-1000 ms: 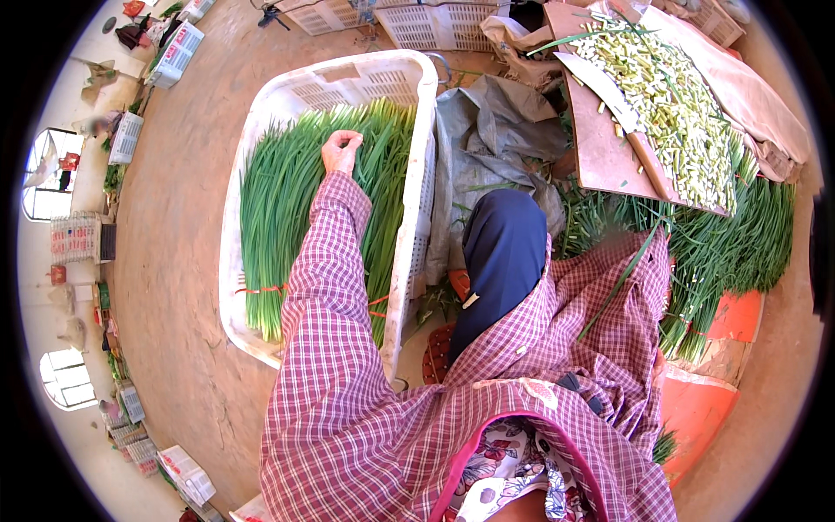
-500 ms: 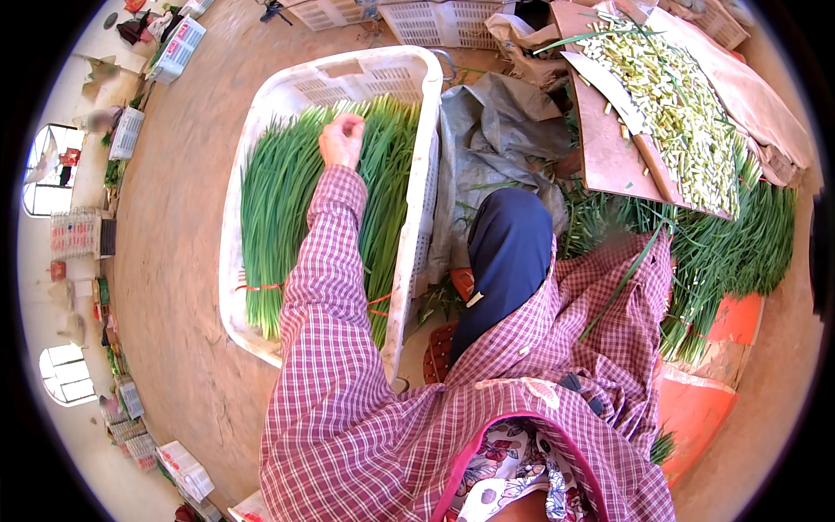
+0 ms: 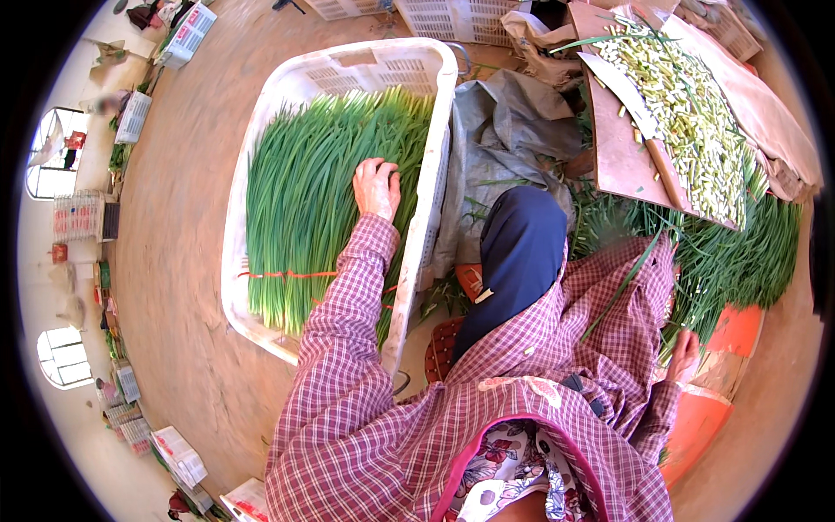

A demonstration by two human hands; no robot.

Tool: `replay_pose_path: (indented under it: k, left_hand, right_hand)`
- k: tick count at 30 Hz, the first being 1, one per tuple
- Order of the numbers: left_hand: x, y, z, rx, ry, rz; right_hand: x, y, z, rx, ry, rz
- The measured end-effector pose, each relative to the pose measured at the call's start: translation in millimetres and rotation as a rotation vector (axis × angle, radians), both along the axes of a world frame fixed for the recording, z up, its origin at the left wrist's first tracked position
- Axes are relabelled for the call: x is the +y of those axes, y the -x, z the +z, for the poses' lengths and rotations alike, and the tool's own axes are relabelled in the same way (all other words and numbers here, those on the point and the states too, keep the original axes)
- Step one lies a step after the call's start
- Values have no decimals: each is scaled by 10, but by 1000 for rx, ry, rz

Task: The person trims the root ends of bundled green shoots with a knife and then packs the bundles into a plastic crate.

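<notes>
My left hand (image 3: 377, 188) rests on long green garlic chives (image 3: 304, 191) in a white plastic crate (image 3: 235, 217). Its fingers bend loosely over the leaves, holding nothing that I can make out. An orange-red tie (image 3: 300, 275) crosses the bundle near its pale stem ends. At the lower right, my right hand (image 3: 684, 357) reaches with fingers stretched out to the near end of another heap of chives (image 3: 739, 248). A board (image 3: 609, 157) above that heap carries many chopped pale stem pieces (image 3: 678, 96) and a knife (image 3: 622, 94) with a wooden handle.
Grey plastic sheeting (image 3: 496, 130) lies between the crate and the board. My knee in dark blue (image 3: 522, 239) rises beside it. Orange sheets (image 3: 696, 426) lie under the right-hand heap. More white crates (image 3: 461, 19) stand at the back, others along the left wall.
My left hand has come nearer and slightly right over the chives, its fingers loosening from a curl. My right hand has come into view at the right-hand heap. The view has shifted slightly.
</notes>
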State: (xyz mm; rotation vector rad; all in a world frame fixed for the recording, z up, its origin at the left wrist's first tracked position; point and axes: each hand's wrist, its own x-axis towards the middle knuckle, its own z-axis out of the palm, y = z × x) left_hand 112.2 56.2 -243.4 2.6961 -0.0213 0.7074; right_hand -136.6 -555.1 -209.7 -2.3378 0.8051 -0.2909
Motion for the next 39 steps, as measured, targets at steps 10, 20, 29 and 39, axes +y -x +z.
replay_pose_path:
  k: [10,20,29,39]
  left_hand:
    - [-27,89,-141,5,23,46]
    - [-210,109,-129,37,87,68]
    - [-238,139,-120,33,150,89]
    - [-272,130,-114,44,158,92]
  right_hand:
    - [2909,-2295,1798,-363,-268,1103]
    - [4725,-3836,625,110,108,1450]
    - [5210,-4046,368,421,496,1299]
    - [5288,-4157,52,390,561,1256]
